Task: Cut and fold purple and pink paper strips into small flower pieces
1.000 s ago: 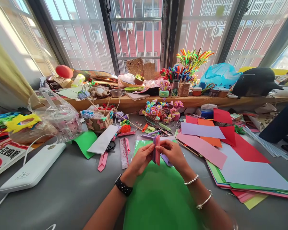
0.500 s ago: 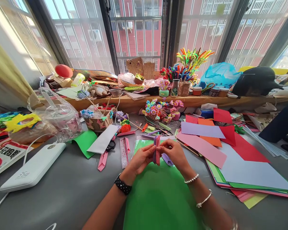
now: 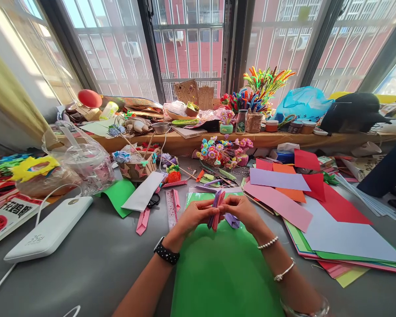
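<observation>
- While both hands met above the green sheet (image 3: 218, 273), the left hand (image 3: 193, 218) pinched the pleated pink and purple paper (image 3: 215, 207) from one side
- the right hand (image 3: 242, 211) gripped the same folded strip from the other side, closed on it, with the strip slightly tilted
- a purple scrap (image 3: 232, 220) lay under the right fingers
- a ruler (image 3: 170, 207) and a white power bank (image 3: 49, 230) rested on the grey counter (image 3: 95, 264) to the left; coloured paper sheets (image 3: 333, 229) were stacked to the right
</observation>
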Tool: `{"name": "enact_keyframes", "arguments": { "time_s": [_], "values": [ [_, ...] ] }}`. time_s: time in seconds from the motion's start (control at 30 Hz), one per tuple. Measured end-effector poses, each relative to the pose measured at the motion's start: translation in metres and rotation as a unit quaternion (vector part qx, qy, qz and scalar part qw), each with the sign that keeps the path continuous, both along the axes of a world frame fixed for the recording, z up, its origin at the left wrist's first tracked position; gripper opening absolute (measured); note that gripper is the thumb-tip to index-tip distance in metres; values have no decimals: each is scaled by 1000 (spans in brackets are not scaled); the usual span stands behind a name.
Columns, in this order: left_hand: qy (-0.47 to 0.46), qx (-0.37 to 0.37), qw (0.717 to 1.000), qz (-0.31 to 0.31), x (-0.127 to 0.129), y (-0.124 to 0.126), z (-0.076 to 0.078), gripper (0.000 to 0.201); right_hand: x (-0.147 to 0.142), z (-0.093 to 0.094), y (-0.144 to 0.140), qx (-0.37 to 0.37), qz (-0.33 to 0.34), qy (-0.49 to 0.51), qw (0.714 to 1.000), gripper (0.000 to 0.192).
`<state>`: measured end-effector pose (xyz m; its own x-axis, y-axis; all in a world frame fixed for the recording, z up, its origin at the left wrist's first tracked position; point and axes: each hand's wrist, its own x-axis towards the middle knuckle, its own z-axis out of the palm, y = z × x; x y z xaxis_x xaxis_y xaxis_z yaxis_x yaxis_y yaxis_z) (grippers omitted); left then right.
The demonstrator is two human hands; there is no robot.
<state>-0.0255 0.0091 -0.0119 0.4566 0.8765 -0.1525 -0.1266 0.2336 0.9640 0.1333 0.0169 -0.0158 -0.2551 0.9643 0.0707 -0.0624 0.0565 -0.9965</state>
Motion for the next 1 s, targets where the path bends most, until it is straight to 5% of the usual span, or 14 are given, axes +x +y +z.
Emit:
{"name": "enact_keyframes", "arguments": {
  "time_s": [0.33, 0.53, 0.7, 1.0],
  "values": [
    [108, 190, 972, 82, 4, 3, -4, 32, 3, -1, 2, 54, -31, -52, 997, 18],
    [158, 266, 947, 88, 11, -1, -11, 29, -3, -2, 0, 15, -47, -28, 998, 22],
    [288, 368, 875, 126, 13, -3, -11, 24, -5, -4, 2, 10, -51, -13, 999, 24],
    [397, 489, 771, 96, 11, 0, -20, 31, -5, -8, 3, 56, -72, -66, 994, 31]
  ]
}}
